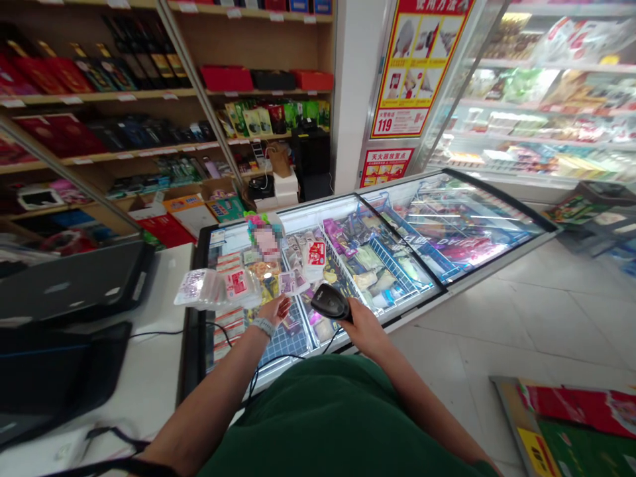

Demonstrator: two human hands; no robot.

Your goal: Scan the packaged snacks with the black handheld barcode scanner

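My right hand (366, 326) is wrapped round the handle of a black barcode scanner (328, 301), whose head points left over the freezer. A thin black cable hangs below it. My left hand (276, 309), with a watch (264, 326) on the wrist, hovers over the glass lid, fingers loosely bent and partly apart; I see nothing held in it. Just beyond its fingertips lies a clear packet with a purple label (292, 282). Farther on is a pack with a red label (316, 254). To the left lie clear plastic packs (239, 283) and a silvery-topped pack (197, 287).
Under the packs is a glass-topped chest freezer (397, 228) with baskets of frozen goods. At left, a white counter (161, 291) carries black devices (74, 278). Stocked shelves (149, 154) stand behind; a lit display fridge (536, 119) is at right. A bright-coloured pack (257, 222) lies at the freezer's far side.
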